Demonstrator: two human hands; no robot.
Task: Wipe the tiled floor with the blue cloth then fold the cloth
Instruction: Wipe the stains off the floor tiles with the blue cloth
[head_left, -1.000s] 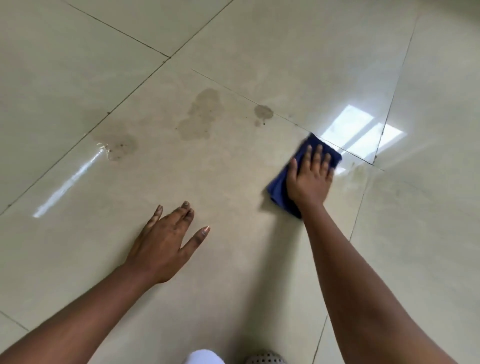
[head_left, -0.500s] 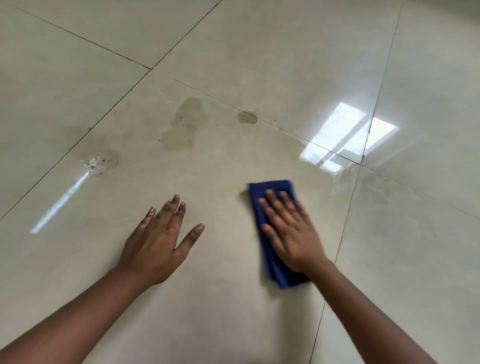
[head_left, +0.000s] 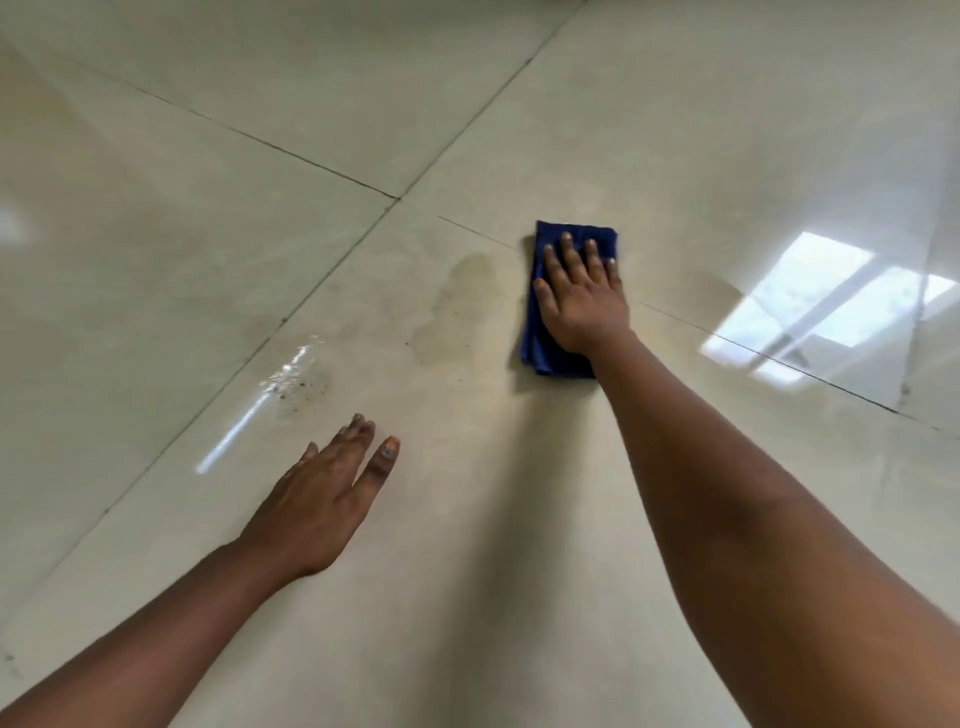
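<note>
Blue cloth (head_left: 540, 332), folded into a pad, is lying flat on the tiled floor (head_left: 519, 519), straddling a grout line. I'm pressing it down with my right hand (head_left: 584, 296), fingers spread on top, not gripping. My left hand (head_left: 322, 504) is bracing on the tile, fingers loosely apart, holding nothing. Wiping step is underway. Brownish stain (head_left: 457, 306) is sitting just left of the cloth, wet gritty patch (head_left: 296, 382) further left. Next move probably calls for sweeping left across both.
</note>
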